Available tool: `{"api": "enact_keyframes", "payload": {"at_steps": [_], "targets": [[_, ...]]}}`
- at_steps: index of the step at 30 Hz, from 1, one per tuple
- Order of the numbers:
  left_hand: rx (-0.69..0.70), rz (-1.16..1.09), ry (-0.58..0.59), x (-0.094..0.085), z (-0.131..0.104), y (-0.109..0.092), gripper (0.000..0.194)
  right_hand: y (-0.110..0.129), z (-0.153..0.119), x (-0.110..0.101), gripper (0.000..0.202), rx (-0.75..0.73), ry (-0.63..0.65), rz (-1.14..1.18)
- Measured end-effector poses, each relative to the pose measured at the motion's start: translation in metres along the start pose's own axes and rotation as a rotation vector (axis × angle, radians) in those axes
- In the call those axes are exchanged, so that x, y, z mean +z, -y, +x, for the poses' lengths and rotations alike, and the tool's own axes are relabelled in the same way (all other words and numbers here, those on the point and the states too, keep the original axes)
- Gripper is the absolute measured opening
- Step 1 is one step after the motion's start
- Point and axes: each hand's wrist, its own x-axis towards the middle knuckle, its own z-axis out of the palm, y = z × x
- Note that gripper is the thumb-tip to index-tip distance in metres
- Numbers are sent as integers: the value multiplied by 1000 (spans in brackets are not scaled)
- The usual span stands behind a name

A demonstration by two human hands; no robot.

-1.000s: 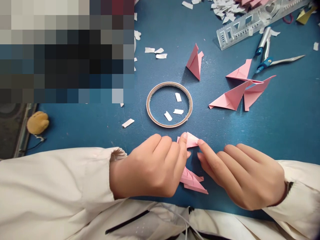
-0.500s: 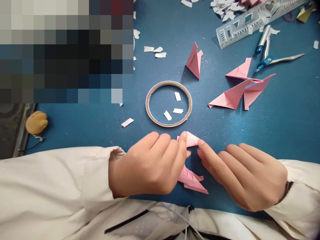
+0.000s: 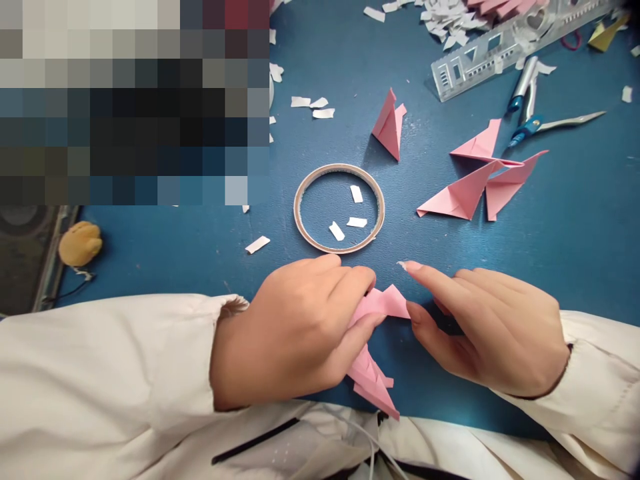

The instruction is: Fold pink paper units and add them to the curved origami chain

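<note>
Pinched between the thumb and fingers of my left hand [image 3: 300,327] is a folded pink paper piece [image 3: 395,302]; its lower part [image 3: 373,387] sticks out below the hand. My right hand [image 3: 495,327] has its index finger and thumb apart. A small whitish bit [image 3: 402,265] shows at the index fingertip, and the thumb tip is at the right corner of the pink paper. Just above my left hand lies a thin ring [image 3: 339,208] with small white strips inside it, one of them [image 3: 357,223] near its lower right.
One pink folded piece [image 3: 390,127] stands behind the ring, and several others [image 3: 465,190] are at the right. Farther back are a clear ruler [image 3: 490,53], a blue and silver compass [image 3: 530,113] and white paper scraps [image 3: 450,20]. A yellow ball-like object [image 3: 80,245] lies at left.
My left hand has turned the pink paper, and its lower part has swung down and left. My right index finger has lifted away from the paper and spread from the thumb.
</note>
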Motion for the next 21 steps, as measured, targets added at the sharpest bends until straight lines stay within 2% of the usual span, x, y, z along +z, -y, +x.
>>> {"api": "enact_keyframes", "payload": {"at_steps": [4, 9, 12, 16, 18, 21], "targets": [[42, 90, 46, -1, -2, -1, 21, -2, 1, 2, 30, 31, 14, 23], [66, 125, 44, 2, -4, -2, 27, -4, 4, 0, 26, 8, 13, 41], [19, 126, 43, 3, -5, -3, 23, -6, 5, -2, 25, 27, 11, 87], [-163, -95, 29, 0, -2, -2, 10, -10, 5, -4, 27, 89, 17, 150], [-235, -258, -1, -6, 1, 0, 15, -12, 4, -5, 30, 116, 11, 209], [-191, -373, -109, -15, 6, 5, 22, -14, 2, -6, 40, 125, -43, 346]]}}
